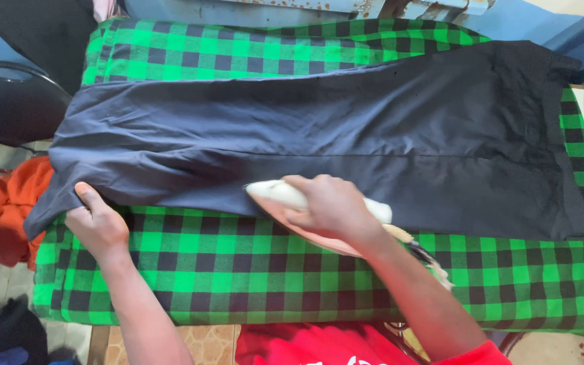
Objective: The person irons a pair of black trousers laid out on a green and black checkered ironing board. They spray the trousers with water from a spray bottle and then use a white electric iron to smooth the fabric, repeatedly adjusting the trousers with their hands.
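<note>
A dark navy garment (346,135) lies spread flat across a table covered with a green and black checked cloth (238,263). My right hand (329,206) grips the handle of a white and pink clothes iron (275,192), which rests on the garment's near edge with its tip pointing left. My left hand (96,223) pinches the garment's lower left corner and holds it against the checked cloth.
An orange cloth (8,209) hangs at the table's left end. A black round chair seat (8,98) stands at the far left. Red fabric (305,345) shows below the table's near edge. The iron's braided cord (427,260) trails to the right.
</note>
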